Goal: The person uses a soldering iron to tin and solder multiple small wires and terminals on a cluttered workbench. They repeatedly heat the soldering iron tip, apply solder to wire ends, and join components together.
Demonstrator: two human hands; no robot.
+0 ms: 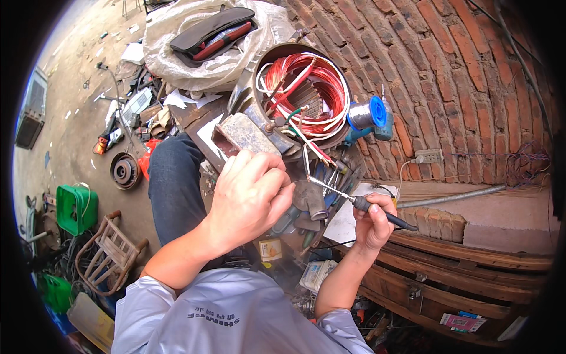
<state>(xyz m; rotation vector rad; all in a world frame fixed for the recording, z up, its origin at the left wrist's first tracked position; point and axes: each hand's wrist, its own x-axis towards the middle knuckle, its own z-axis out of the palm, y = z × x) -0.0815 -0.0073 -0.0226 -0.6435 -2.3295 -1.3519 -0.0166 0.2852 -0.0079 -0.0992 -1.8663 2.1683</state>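
My right hand (375, 227) is wrapped round the dark handle of a soldering iron (331, 188). The iron's metal tip points left and reaches a bare wire end (307, 165) hanging from a motor housing (259, 109). Inside that housing lies a ring of red copper windings (337, 97), with white, red and green leads. Left of the iron, my left hand (250, 192) is closed with its fingers curled in a pinch. Whatever it may hold is hidden. Just beyond it sits an open grey terminal box (244, 131) on the housing's side.
A solder spool (371, 113) with a blue flange stands right of the housing, near the brick wall (436, 88). Hand tools crowd the bench below. A black-and-red pouch (215, 38) rests on plastic sheeting. On the left floor are a green bucket (76, 209) and a wooden stool (109, 253).
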